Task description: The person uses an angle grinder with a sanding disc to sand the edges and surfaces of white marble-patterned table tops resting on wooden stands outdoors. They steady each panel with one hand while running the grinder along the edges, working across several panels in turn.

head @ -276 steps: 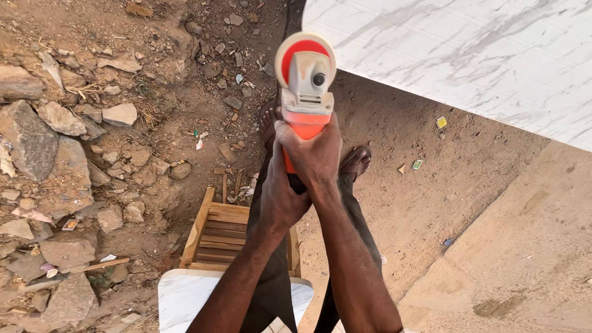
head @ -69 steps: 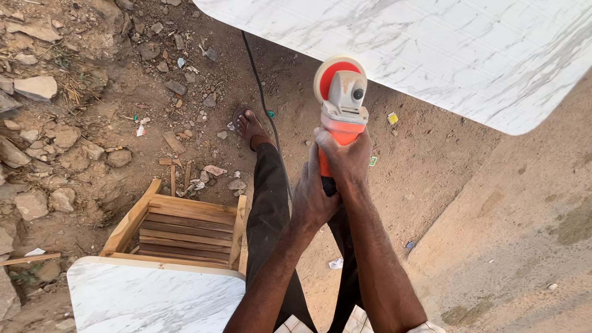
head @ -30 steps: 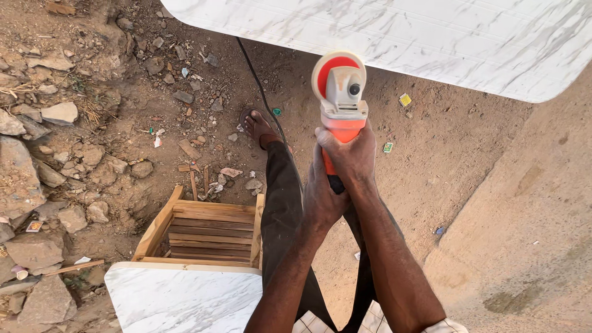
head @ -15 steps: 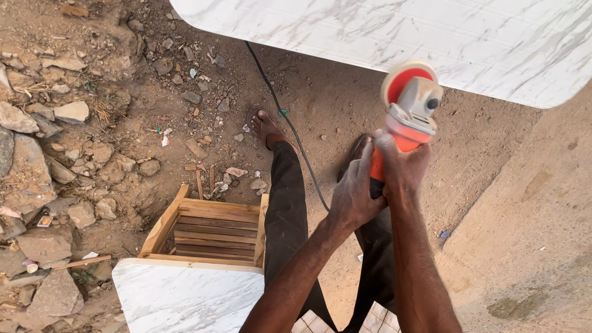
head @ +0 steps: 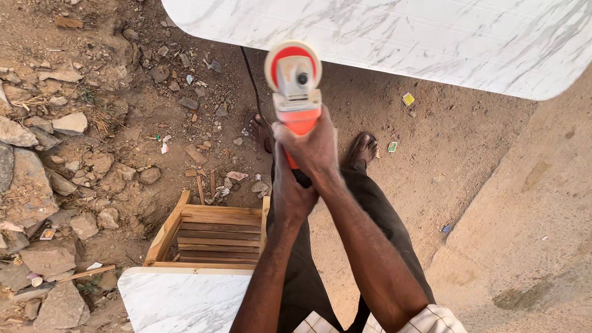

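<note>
— Head view, biggest first: what lies around?
— White marble slab across the top, a smaller marble piece below, a wooden crate beside it, stones at left.
— And the tool?
— Orange angle grinder, held in the air above the dirt, short of the slab.
— Who grips it?
— Right hand has fingers clamped round the body; left hand wraps the rear handle just behind.
— How would it handle?
— Likely rigid and fairly heavy; the body and rear handle suit both hands, away from the disc guard.
</note>
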